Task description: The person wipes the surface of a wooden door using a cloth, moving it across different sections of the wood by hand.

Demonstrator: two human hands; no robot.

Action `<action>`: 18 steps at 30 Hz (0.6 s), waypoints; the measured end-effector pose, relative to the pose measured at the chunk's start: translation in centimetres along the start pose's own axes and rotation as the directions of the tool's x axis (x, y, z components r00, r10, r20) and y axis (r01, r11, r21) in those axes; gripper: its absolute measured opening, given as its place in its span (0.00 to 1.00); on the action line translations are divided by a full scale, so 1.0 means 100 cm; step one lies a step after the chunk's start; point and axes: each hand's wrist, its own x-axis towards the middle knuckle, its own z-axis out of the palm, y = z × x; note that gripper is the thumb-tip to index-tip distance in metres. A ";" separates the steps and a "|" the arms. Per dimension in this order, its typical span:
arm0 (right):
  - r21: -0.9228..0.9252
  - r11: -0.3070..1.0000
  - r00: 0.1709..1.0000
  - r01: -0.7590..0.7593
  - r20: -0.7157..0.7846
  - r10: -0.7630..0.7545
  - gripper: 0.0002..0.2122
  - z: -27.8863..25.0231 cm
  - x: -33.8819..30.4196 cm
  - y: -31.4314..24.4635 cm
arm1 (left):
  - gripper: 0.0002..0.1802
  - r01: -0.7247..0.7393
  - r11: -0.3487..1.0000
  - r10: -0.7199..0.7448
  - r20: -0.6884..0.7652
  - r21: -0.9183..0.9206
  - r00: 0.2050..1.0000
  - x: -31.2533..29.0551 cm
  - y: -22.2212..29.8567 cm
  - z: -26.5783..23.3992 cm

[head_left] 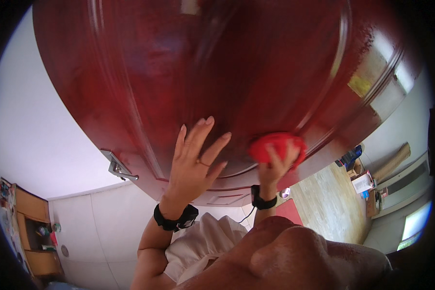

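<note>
Blurred right hand (274,166), grip around a red cloth (262,147); left hand (191,166) splayed; door (256,72) cut off above.

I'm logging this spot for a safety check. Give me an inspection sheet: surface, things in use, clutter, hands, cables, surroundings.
Surface: red door, glossy, with raised trim and a metal handle toward the left.
Things in use: red cloth, bunched against the door.
Clutter: white box among mixed items at the right.
Hands: left hand spread at the door, contact unclear; right hand on the cloth, slightly blurred.
Cables: thin dark cable near the right wristband.
Surroundings: wooden cabinet at far left; pale floor at right.
</note>
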 end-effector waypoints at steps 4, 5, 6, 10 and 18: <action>0.268 0.924 0.891 -0.273 -0.292 0.348 0.22 0.003 0.026 -0.008 | 0.47 0.096 0.987 -0.068 -0.207 0.129 0.976 -0.005 -0.030 -0.016; 0.194 0.936 0.891 -0.293 -0.300 0.341 0.21 0.005 0.029 -0.019 | 0.50 0.195 0.970 -0.165 -0.190 0.148 0.968 -0.005 -0.035 -0.013; 0.351 0.872 0.819 -0.341 -0.345 0.459 0.18 0.010 0.032 -0.030 | 0.55 0.182 0.969 -0.153 -0.168 0.167 0.974 -0.009 -0.038 -0.013; 0.116 0.988 0.990 -0.106 -0.083 0.116 0.25 0.019 -0.018 -0.065 | 0.59 0.129 0.953 -0.088 -0.156 0.273 0.984 -0.011 -0.038 0.002; 0.175 0.962 0.967 0.209 0.106 -0.230 0.20 0.033 -0.040 -0.044 | 0.58 0.179 0.923 -0.118 -0.194 0.340 0.974 -0.009 -0.036 0.015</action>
